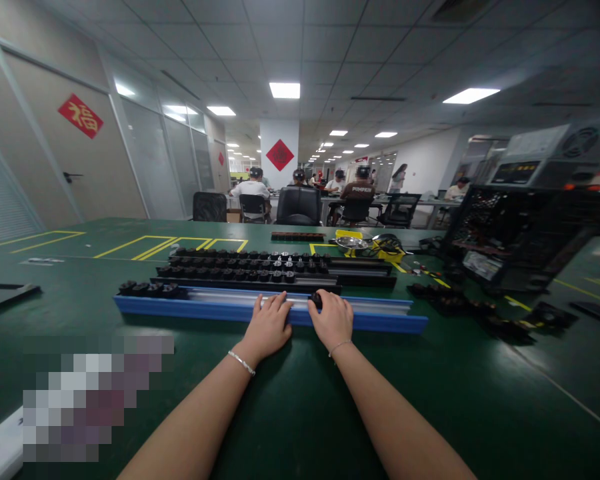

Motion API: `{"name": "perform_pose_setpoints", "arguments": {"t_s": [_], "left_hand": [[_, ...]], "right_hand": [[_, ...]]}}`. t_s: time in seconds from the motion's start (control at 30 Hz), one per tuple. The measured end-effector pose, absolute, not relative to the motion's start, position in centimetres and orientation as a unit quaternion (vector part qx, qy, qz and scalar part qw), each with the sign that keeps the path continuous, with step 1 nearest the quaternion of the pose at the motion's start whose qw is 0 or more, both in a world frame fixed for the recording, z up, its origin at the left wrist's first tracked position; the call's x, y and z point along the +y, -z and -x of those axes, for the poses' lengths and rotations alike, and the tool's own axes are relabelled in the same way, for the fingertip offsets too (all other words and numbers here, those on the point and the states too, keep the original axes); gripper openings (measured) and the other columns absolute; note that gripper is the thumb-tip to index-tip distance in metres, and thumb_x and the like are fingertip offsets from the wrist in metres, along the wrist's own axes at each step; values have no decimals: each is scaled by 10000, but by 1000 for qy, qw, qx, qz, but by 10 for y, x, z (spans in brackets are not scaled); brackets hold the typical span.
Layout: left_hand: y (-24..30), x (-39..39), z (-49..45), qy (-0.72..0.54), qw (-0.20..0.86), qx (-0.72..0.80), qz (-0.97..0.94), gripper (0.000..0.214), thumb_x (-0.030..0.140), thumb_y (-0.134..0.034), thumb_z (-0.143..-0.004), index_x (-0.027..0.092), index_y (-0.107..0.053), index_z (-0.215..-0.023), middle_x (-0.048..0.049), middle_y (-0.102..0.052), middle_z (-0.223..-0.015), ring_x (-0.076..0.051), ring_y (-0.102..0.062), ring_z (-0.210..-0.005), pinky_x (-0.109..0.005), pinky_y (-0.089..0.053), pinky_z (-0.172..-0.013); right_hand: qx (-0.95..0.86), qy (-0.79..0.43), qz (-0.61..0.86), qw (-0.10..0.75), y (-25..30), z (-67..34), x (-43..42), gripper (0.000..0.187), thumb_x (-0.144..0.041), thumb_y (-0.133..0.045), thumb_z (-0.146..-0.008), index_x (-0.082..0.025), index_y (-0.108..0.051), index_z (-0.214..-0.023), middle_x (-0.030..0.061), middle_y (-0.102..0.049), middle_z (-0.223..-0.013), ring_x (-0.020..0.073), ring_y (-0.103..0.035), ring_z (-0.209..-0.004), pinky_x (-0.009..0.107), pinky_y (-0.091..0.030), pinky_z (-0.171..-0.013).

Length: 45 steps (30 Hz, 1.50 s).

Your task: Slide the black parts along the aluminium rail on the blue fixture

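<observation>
A long blue rail (150, 307) with a silver inner channel lies across the green table in front of me. Several small black round parts (150, 289) sit in a row at its left end. My left hand (270, 325) rests on the middle of the rail, fingers spread, holding nothing that I can see. Just to its right, my right hand (334, 319) grips a small black part (316, 301) over the channel, between thumb and fingers. The fingers hide some of that part. Behind the blue rail, black rails (365, 281) carry more rows of such black parts, some with pale tops.
An open computer case (505, 233) stands at the right, with loose black pieces (447, 300) before it. A round metal dish (353, 243) and a short strip (298, 237) lie farther back. A pixelated white object (75, 400) is at the lower left. People sit beyond the table.
</observation>
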<state>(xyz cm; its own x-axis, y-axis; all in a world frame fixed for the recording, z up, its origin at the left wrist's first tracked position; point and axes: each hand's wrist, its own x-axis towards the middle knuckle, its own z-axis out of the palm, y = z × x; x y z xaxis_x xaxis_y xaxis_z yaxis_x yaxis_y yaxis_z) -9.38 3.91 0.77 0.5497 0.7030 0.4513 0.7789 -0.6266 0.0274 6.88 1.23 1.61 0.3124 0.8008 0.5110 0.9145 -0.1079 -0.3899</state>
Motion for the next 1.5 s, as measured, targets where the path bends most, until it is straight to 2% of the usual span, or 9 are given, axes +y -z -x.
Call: {"name": "perform_pose_setpoints", "arguments": {"t_s": [0.47,1.2,1.5], "left_hand": [[-6,41,94,216,83,-422,877,435,249,-492,-767,241,-489,-1202,-87,-433,-1400,-255,-420,-1243,-519,-191,-1094],[-8,40,94,214,76,-428,875,423,247,-487,-765,248,-500,-1187,-87,-438,-1398,-256,-438,-1230,-513,-203,-1088],[-7,40,94,220,75,-424,875,419,242,-484,-763,251,-502,-1182,-82,-434,-1400,-255,-433,-1231,-509,-207,-1084]], "right_hand": [[-584,77,749,303,-21,-71,12,334,-387,-413,-866,-196,-588,-1076,83,-653,-1059,205,-516,-1058,329,-294,-887],[-582,78,758,283,-22,-70,12,347,-392,-399,-870,-207,-577,-1102,94,-635,-1104,215,-498,-1094,343,-308,-889],[-582,70,751,303,-20,-71,12,338,-387,-409,-865,-206,-579,-1095,88,-642,-1092,224,-499,-1088,350,-306,-896]]}}
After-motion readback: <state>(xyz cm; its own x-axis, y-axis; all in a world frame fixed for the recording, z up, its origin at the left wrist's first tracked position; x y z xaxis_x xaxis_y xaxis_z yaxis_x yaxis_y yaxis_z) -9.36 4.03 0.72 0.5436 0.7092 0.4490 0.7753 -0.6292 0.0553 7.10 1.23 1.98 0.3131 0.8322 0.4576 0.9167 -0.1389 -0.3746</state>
